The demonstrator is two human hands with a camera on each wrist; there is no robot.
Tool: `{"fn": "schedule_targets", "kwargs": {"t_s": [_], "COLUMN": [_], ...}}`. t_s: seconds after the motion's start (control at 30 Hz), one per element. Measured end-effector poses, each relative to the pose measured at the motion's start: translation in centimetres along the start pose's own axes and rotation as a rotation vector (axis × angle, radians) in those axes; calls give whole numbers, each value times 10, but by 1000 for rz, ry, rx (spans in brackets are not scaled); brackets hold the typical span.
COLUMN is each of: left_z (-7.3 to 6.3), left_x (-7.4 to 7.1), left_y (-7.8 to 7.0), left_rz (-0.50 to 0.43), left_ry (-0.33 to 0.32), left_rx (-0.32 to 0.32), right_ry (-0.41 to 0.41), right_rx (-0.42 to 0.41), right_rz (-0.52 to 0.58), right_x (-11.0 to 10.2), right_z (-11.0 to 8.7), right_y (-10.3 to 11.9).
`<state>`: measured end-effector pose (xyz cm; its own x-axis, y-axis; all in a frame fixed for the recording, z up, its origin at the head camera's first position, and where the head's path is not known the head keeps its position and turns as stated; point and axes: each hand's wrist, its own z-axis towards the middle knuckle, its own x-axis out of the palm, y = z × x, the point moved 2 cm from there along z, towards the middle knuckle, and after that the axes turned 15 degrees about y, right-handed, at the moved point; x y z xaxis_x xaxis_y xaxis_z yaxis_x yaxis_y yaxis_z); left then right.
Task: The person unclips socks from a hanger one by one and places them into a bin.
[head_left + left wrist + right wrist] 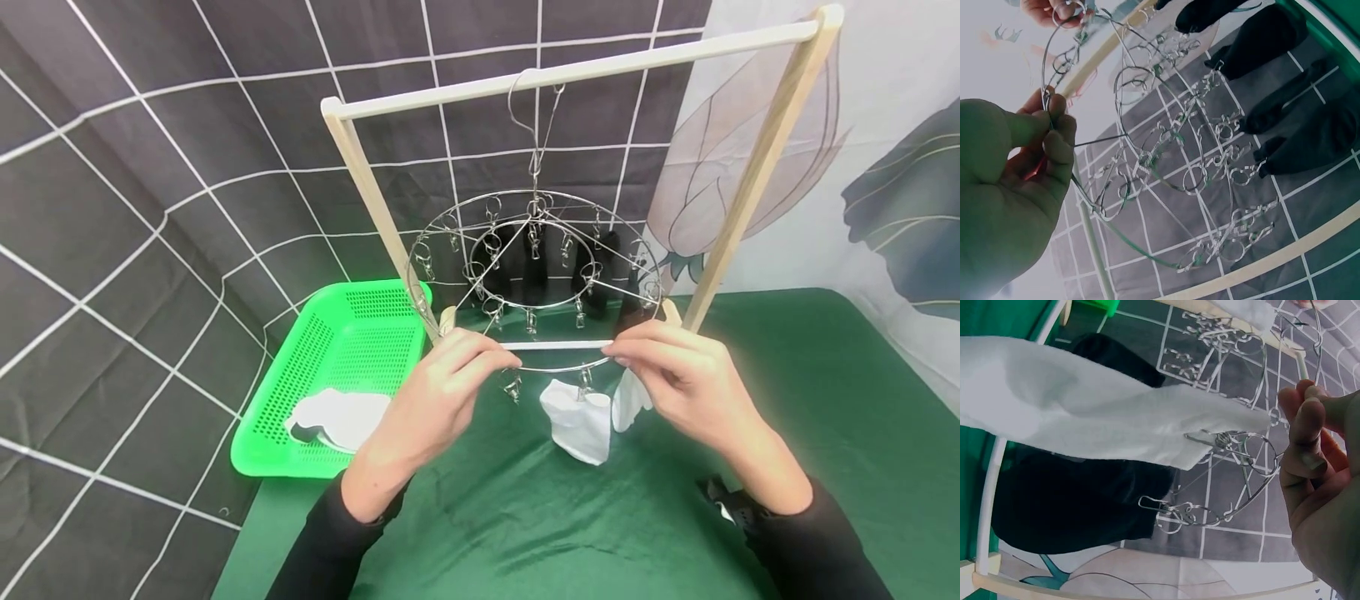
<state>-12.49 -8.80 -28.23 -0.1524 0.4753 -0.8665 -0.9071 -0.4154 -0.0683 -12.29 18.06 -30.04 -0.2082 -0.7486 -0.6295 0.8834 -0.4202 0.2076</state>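
A round metal clip hanger point(558, 369) hangs by its hook from the top bar of a wooden rack. My left hand point(442, 387) pinches its near outer ring on the left. On the right, my right hand point(686, 379) pinches the same ring between thumb and fingers. Between the hands, a white sock point(577, 421) hangs from a clip. Another white sock point(630, 402) hangs partly behind the right hand. Dark socks point(1266, 40) hang from clips on the far side; one black sock point(1079, 500) shows beside a white sock in the right wrist view.
The wooden rack point(585, 60) stands over a green-covered table point(480, 533). On the left sits a green plastic basket point(251, 454) with white fabric pieces point(348, 419) in it. A dark gridded curtain point(150, 333) closes off the back and left.
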Motion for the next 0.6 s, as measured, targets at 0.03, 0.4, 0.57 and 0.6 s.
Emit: {"fn": "schedule_targets", "kwargs": {"t_s": [0.03, 0.4, 0.57, 0.6], "left_z": [0, 0, -22, -27], "left_x": [-1, 8, 58, 68], "left_y": [-1, -21, -6, 0], "left_rz": [1, -172, -367, -380], "left_ry": [1, -106, 191, 229], "left_rx": [4, 397, 264, 190], "right_ry": [-1, -13, -19, -17], "right_rx": [-2, -14, -26, -29], "right_rz": [-3, 28, 42, 48], "right_x": [0, 2, 2, 2], "right_z": [0, 5, 9, 9], "right_y": [0, 8, 13, 14]}}
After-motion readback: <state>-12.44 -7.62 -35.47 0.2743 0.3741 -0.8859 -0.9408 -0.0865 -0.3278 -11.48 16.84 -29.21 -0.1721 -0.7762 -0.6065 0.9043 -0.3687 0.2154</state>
